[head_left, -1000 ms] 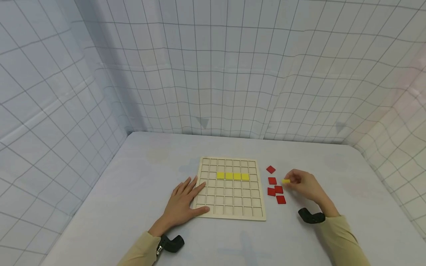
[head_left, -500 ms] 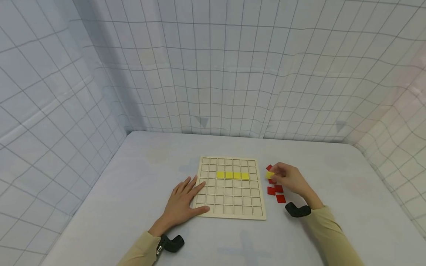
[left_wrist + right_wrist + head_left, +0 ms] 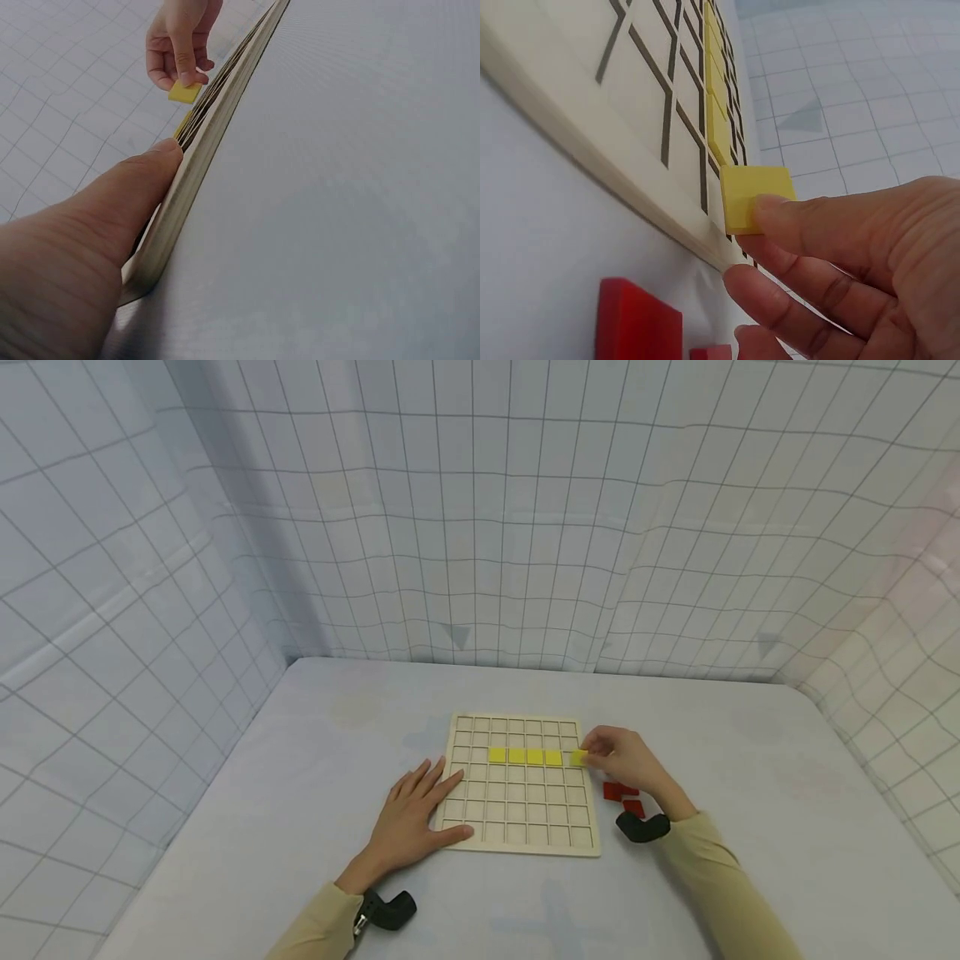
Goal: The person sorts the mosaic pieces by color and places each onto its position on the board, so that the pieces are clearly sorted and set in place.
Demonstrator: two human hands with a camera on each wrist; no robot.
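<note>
Between thumb and fingers, my right hand (image 3: 624, 762) pinches a yellow square tile (image 3: 742, 196) over the right edge of a pale wooden grid board (image 3: 516, 839). Several yellow tiles (image 3: 525, 756) sit side by side in one row of the board, left of the held tile. My left hand (image 3: 408, 818) lies spread on the board's left side, its thumb (image 3: 142, 180) across the near-left rim in the left wrist view. Red square tiles (image 3: 633, 808) lie on the table under and beside my right hand, which hides some of them.
The board lies on a white table (image 3: 300, 777). A white curtain with a grid pattern (image 3: 480, 527) rises behind the table and along both sides. Each wrist wears a black device (image 3: 643, 827).
My right hand has carried the yellow tile leftward from beyond the red tiles to the board's right edge. The left hand has stayed in place.
</note>
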